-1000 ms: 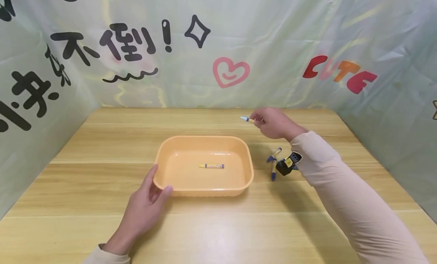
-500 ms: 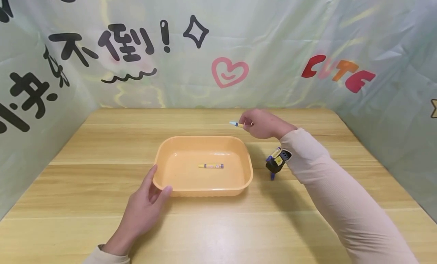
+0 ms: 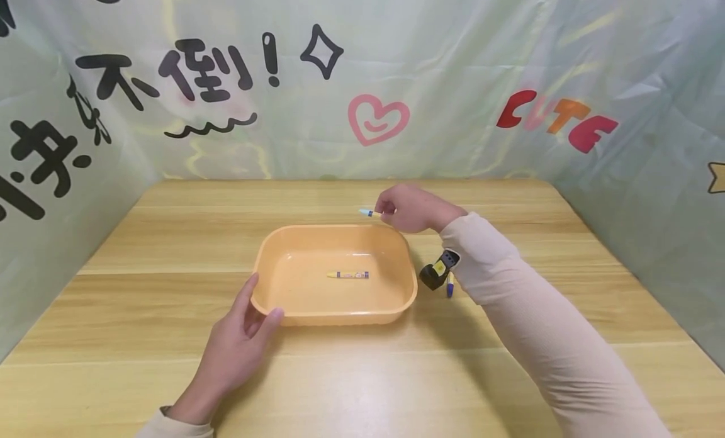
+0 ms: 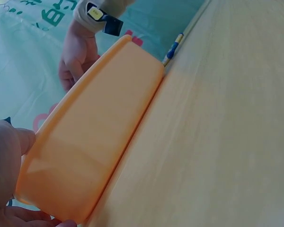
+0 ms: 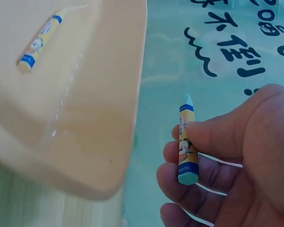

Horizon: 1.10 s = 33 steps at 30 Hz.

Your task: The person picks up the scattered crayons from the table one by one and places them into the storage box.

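A light blue crayon [image 3: 366,213] is pinched between the thumb and fingers of my right hand [image 3: 416,208], just above and behind the tray's far right rim. Its pale tip points left; the yellow wrapper with blue bands shows in the right wrist view [image 5: 188,163]. My left hand [image 3: 232,350] holds the near left corner of the orange plastic tray [image 3: 334,316], thumb on the front side and fingers along the left side. Inside the tray, a yellow crayon [image 3: 348,275] lies on the bottom, tip to the left.
Right of the tray, a blue-ended crayon [image 3: 450,290] lies on the wooden table [image 3: 362,387], partly hidden by the black wrist camera [image 3: 436,273]. A printed fabric backdrop [image 3: 453,60] rises behind the table and along both sides.
My right hand has moved left with the light blue crayon, from beyond the tray's right side to behind its far right rim. My left hand and the tray have stayed in place.
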Tool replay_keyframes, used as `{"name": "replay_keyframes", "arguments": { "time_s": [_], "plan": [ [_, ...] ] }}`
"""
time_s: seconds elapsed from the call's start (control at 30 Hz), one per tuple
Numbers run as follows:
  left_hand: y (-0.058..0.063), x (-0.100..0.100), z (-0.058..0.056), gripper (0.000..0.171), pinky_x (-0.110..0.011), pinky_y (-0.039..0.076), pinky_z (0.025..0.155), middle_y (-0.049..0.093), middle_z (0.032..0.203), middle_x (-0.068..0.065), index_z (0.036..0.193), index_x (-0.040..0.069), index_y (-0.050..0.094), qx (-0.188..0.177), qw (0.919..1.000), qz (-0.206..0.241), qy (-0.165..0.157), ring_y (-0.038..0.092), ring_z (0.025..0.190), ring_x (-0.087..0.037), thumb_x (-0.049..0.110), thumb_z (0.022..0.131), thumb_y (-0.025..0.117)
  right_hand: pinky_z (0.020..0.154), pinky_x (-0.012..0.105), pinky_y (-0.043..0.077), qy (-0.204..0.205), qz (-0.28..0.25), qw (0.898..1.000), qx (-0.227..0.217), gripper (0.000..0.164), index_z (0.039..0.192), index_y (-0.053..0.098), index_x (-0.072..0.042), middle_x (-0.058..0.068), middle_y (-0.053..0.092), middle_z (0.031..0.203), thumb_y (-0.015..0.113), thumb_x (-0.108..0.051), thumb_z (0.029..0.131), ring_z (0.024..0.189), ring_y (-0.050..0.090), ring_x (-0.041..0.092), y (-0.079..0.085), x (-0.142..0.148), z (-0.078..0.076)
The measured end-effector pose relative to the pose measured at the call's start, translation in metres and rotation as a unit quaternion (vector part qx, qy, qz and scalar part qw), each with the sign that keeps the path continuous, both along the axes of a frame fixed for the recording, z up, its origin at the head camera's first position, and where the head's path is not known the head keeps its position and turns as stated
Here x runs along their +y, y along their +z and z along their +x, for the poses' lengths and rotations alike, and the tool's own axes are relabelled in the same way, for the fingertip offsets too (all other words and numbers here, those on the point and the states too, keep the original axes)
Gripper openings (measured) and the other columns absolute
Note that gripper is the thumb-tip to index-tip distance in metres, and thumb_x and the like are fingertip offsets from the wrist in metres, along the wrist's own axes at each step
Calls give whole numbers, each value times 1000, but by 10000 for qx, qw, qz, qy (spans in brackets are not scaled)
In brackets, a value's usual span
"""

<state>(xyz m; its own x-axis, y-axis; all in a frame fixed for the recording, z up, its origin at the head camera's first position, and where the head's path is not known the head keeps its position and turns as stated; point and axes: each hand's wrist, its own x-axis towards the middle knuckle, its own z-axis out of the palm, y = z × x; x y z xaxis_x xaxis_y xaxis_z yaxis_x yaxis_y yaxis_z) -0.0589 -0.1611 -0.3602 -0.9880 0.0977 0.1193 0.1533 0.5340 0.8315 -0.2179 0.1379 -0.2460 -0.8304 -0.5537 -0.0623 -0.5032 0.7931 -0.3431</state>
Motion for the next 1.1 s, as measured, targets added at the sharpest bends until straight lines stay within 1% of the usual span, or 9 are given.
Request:
{"name": "replay_keyframes", "arguments": {
  "time_s": [0.17,0.33,0.57,0.67,0.77,1.0,1.1],
  "plan": [
    [1,1,0,78,-34,46,97,34,149,-23,156,10,13,-13,10000,-14,-6,50,124,-37,39,98,57,92,39,51,50,2,9998,-166,27,112,68,1,13,67,105,50,-3,92,99,60,26,-1,-8,0],
    [0,0,0,78,-34,46,96,36,148,-23,156,9,13,31,10000,-6,-15,51,123,-37,38,99,57,94,38,51,59,103,9990,-439,28,117,65,-2,12,64,112,48,-4,95,105,59,25,-4,-19,0],
    [-1,0,-1,77,-34,46,97,36,148,-22,156,11,13,24,10000,54,-57,51,123,-37,36,99,58,95,36,49,103,283,9977,-604,26,116,63,-5,10,63,114,49,-4,95,108,57,24,-10,-31,-1],
    [-2,0,-1,78,-32,45,97,35,148,-22,156,11,13,-16,9999,137,-80,49,125,-36,37,98,58,95,36,49,131,292,9972,-683,25,116,63,-5,10,63,113,49,-4,95,108,57,23,-12,-34,0],
    [-2,0,-1,78,-32,46,96,35,148,-22,156,11,13,-50,9999,110,-69,50,125,-36,37,98,58,94,35,50,148,296,9965,-767,26,116,63,-5,9,63,113,49,-3,94,108,58,23,-15,-36,1],
    [-1,-1,-1,77,-33,45,97,34,149,-23,156,9,13,52,9999,52,-80,48,126,-36,35,99,58,86,32,51,167,361,9950,-917,23,114,63,-8,8,62,110,52,-6,95,100,57,22,-19,-44,1],
    [-1,-1,-1,77,-33,45,97,35,149,-23,156,10,13,42,9999,61,-67,49,126,-36,35,99,58,85,32,51,251,427,9940,-971,22,113,63,-9,8,62,110,53,-7,94,100,57,21,-22,-47,1]
  ]
}}
